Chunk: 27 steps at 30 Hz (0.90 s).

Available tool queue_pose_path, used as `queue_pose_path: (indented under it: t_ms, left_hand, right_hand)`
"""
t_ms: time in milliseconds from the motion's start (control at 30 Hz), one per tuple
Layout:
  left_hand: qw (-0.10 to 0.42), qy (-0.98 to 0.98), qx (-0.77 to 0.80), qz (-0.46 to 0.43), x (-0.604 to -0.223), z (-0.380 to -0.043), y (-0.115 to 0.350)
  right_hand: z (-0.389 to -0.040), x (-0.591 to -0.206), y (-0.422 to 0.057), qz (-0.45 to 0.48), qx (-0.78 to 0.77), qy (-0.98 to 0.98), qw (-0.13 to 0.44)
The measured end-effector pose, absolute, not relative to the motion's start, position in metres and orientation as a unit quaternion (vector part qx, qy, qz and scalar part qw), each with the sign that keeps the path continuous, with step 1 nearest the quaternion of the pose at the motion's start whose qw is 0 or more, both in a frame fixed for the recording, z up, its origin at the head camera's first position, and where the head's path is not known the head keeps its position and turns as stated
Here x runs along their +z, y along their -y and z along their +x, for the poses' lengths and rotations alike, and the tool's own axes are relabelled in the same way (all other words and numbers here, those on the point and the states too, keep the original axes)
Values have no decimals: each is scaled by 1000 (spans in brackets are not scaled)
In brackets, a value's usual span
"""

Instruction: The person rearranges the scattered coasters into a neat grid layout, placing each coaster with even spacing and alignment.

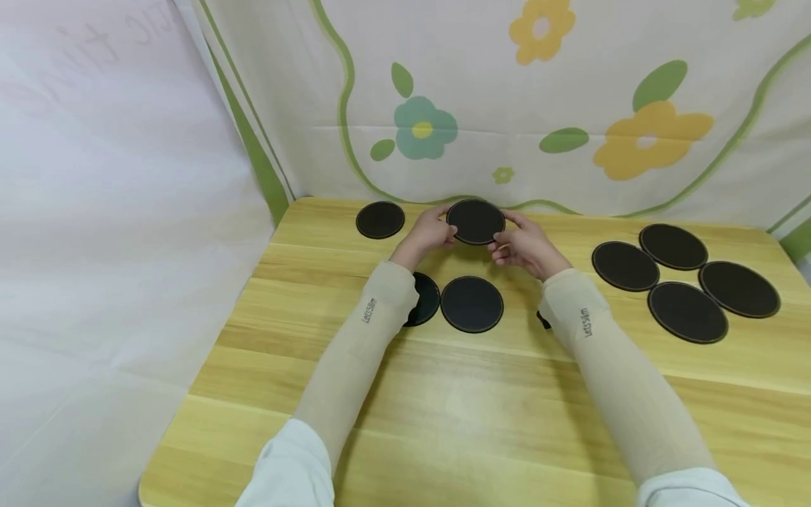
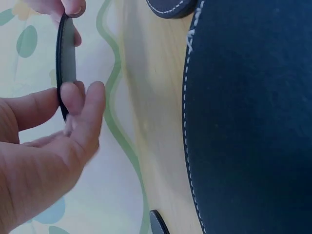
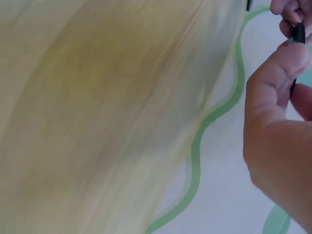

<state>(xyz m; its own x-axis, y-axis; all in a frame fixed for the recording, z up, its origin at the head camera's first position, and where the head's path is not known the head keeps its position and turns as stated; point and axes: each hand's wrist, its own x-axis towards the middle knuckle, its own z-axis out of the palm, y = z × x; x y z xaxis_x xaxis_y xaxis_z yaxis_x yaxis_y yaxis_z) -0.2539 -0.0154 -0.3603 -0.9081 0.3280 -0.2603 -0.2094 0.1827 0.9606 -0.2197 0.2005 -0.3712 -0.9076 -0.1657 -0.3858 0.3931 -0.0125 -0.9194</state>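
Between both hands, a round black coaster (image 1: 476, 222) is held above the back part of the table. My left hand (image 1: 431, 232) pinches its left edge with fingers and thumb. The right hand (image 1: 527, 246) pinches the opposite edge. In the left wrist view the held coaster (image 2: 67, 61) appears edge-on, with a grey underside. Nearer to me lie two more coasters: one (image 1: 472, 304) fully visible, the other (image 1: 428, 300) partly covered by the left sleeve. A single coaster (image 1: 380, 220) lies at the back left.
Several black coasters (image 1: 688, 312) lie close together at the right of the wooden table (image 1: 456, 422). A small dark thing (image 1: 543, 320) shows beside the right sleeve, mostly hidden. A flower-patterned cloth (image 1: 481, 84) hangs behind the table's back edge.
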Motion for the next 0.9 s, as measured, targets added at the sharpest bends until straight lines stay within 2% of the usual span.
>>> queue_pose_path:
  t_ms: [567,900]
  left_hand:
    - [214,-769,592,106,-347,-218,17]
    - [222,-770,584,132,-353,-191,23]
  right_hand:
    - [-187,-371,-212,-28,-752,-624,209]
    - [-159,-372,-217,-51,-758,-610,225]
